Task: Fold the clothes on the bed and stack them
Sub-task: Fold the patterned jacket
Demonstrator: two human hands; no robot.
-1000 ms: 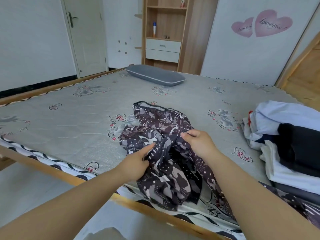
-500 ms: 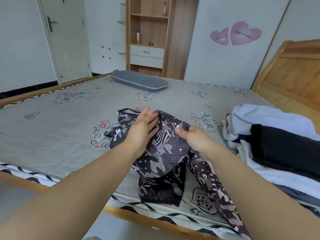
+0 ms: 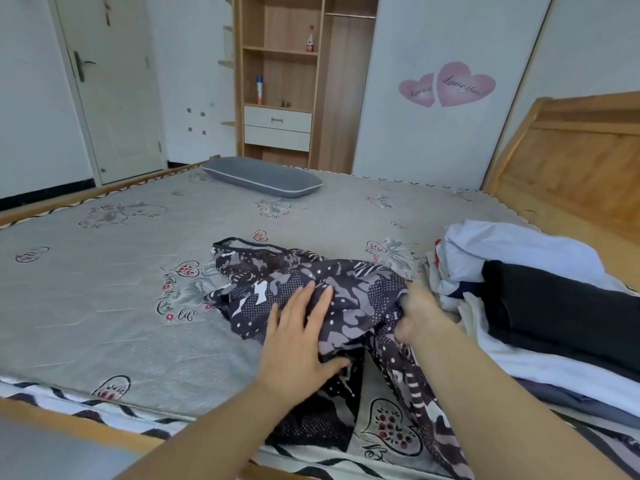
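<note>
Patterned garment (image 3: pixel 346 296) lies crumpled on bed (image 3: pixel 104 289) near front edge. Left hand (image 3: pixel 298 337) flat on it, fingers straight; right hand (image 3: pixel 415 317) grips bunched edge. Looks thin, light, floppy, prob. slippery; best held at hems/corners.

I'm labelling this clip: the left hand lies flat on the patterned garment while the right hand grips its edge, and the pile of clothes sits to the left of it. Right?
Not quite. The head view shows the pile of clothes to the right of the patterned garment, not the left. The rest holds: the left hand lies flat on it and the right hand grips its edge.
</note>
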